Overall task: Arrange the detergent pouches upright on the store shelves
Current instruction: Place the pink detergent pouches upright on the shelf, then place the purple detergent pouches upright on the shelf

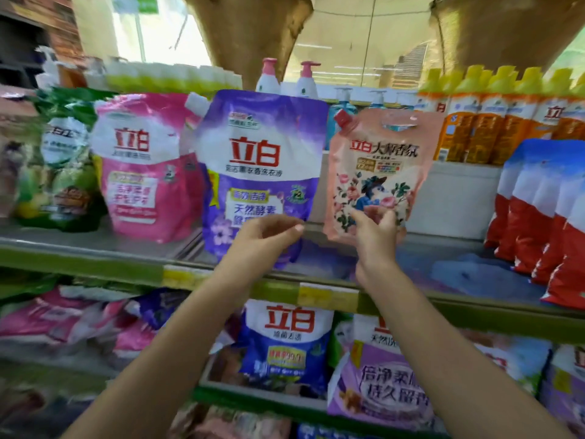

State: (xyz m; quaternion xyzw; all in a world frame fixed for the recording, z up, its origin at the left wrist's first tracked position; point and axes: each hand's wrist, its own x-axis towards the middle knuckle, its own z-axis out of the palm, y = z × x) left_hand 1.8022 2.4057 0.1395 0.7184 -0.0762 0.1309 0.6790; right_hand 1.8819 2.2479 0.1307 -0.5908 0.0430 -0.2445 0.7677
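Right hand (375,229) pinching the peach pouch (376,172) should seat its base squarely on the shelf (443,248), beside the purple pouch (259,166), while the left hand (262,239), loosely curled and holding nothing, steadies.

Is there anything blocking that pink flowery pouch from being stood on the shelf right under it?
Nothing visible does. The right hand grips the pink floral pouch by its bottom edge, and the shelf beneath it is bare. The purple pouch stands to its left and the red-and-blue pouches stand well off to the right.

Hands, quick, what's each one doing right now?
Left hand: fingers curled in front of the purple pouch; grip cannot be told.
Right hand: holding the peach floral pouch at its bottom.
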